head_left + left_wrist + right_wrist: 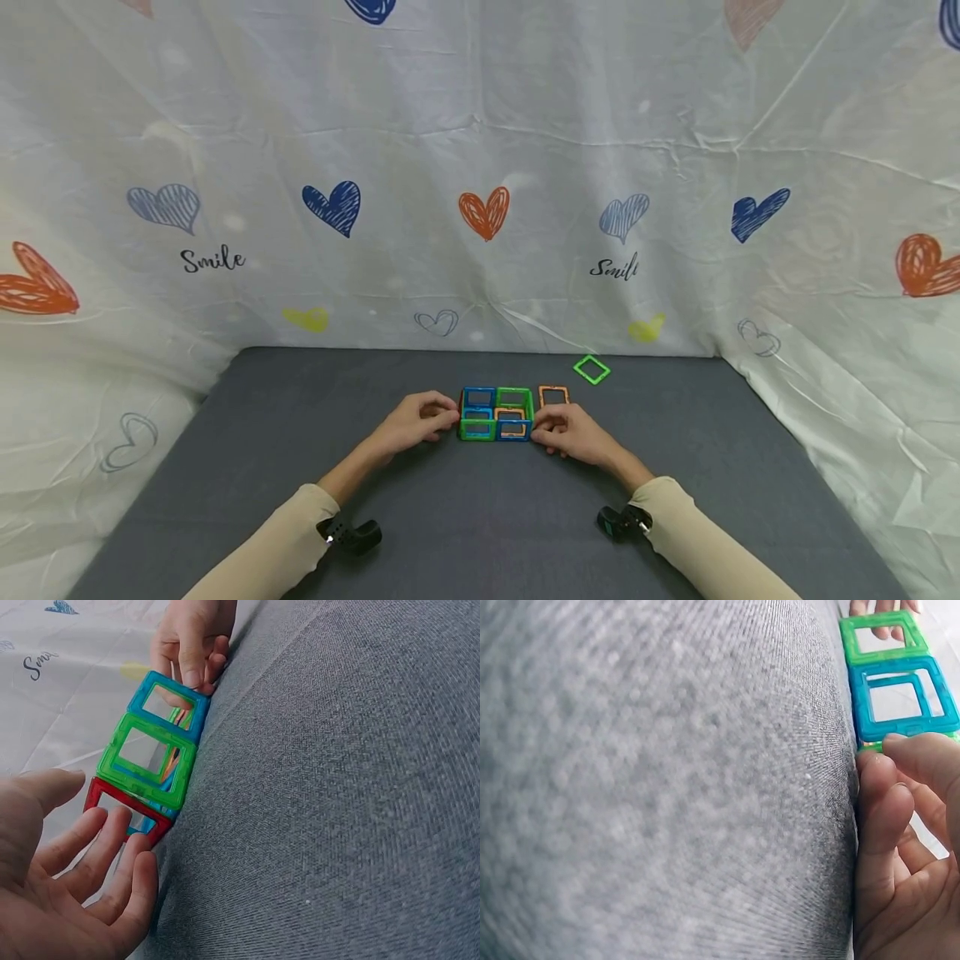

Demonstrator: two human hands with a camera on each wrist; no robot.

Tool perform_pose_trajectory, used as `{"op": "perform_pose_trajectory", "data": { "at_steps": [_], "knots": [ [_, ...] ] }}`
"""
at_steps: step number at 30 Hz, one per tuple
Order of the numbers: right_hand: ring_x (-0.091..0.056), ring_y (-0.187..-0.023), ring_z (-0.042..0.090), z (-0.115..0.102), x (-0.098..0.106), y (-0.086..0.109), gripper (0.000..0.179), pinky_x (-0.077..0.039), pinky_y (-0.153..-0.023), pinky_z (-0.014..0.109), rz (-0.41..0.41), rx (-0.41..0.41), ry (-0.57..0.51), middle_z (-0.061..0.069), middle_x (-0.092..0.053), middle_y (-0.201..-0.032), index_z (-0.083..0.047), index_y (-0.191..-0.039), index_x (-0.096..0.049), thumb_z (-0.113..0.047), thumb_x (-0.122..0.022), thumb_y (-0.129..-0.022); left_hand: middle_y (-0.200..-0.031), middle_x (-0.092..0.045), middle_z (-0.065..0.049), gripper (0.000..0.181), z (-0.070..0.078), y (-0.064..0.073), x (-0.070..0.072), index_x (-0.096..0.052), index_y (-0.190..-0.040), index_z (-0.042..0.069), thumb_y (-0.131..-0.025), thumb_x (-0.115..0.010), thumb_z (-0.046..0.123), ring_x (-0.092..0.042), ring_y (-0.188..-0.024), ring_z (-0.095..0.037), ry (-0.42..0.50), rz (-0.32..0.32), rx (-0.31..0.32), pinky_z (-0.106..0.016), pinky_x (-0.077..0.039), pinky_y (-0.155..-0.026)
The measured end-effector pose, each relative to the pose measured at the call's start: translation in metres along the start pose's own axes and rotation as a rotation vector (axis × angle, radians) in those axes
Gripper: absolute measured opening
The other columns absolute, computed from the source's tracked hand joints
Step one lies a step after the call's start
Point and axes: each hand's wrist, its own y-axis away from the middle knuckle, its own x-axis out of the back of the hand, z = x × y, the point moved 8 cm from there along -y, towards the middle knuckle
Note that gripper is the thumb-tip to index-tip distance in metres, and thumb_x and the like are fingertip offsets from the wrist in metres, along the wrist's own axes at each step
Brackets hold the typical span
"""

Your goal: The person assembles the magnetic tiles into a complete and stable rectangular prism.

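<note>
A low box of square magnetic tiles [497, 413] in blue, green, orange and red stands on the grey table. At its left end is a red tile [129, 807], which the fingertips of my left hand [411, 423] touch with the fingers loosely bent. My right hand [576, 433] is at the box's other end, its thumb and fingertips against the corner by the blue front tile [900, 697]. A green front tile [147, 759] stands beside that blue one. Part of the right fingers is hidden behind the box in the left wrist view.
A loose orange tile [553, 390] lies just behind my right hand. Farther back, near the table's far edge, lies a loose green tile [592, 369]. A white cloth [480, 275] printed with hearts hangs behind the grey table [480, 525].
</note>
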Motion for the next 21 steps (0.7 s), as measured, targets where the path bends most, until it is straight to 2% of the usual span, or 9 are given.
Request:
{"op": "perform_pose_trajectory", "data": {
  "at_steps": [3,9,15,21],
  "knots": [
    [-0.065,-0.066,0.021,0.0022,-0.0003,0.0002,0.010,-0.052,-0.052,0.031,0.003,-0.014,0.021,0.007,-0.071,-0.087,-0.004,-0.107,-0.072,-0.009,-0.070,-0.098,-0.114,-0.068,-0.010,0.033,0.0009,-0.0004,-0.0022,-0.067,-0.126,0.001,-0.104,-0.064,0.025,-0.065,-0.103,-0.026,-0.023,-0.018,-0.024,-0.041,-0.058,-0.080],
    [-0.064,-0.065,0.019,0.0020,-0.0008,-0.0001,0.008,-0.052,-0.052,0.031,0.002,-0.006,0.022,0.005,-0.071,-0.086,-0.005,-0.106,-0.072,-0.008,-0.069,-0.099,-0.113,-0.068,-0.008,0.043,-0.0002,-0.0021,-0.0065,-0.064,-0.133,0.000,-0.104,-0.062,0.031,-0.065,-0.100,-0.025,-0.062,-0.042,0.004,-0.039,-0.057,-0.080],
    [-0.064,-0.064,0.019,0.0027,-0.0009,-0.0006,0.009,-0.051,-0.051,0.030,0.004,0.005,0.013,0.007,-0.071,-0.086,-0.003,-0.106,-0.072,-0.008,-0.070,-0.098,-0.109,-0.067,-0.006,0.042,0.0012,-0.0027,-0.0071,-0.065,-0.132,0.000,-0.106,-0.059,0.032,-0.062,-0.095,-0.023,-0.089,-0.051,0.015,-0.040,-0.056,-0.077],
    [-0.063,-0.064,0.019,-0.0003,-0.0011,-0.0002,0.009,-0.051,-0.050,0.030,0.006,0.020,0.004,0.009,-0.071,-0.085,-0.002,-0.105,-0.072,-0.007,-0.070,-0.098,-0.108,-0.067,-0.009,0.038,0.0021,-0.0039,-0.0080,-0.067,-0.128,-0.001,-0.106,-0.058,0.029,-0.062,-0.095,-0.025,-0.073,-0.067,0.009,-0.043,-0.056,-0.077]
  ]
}}
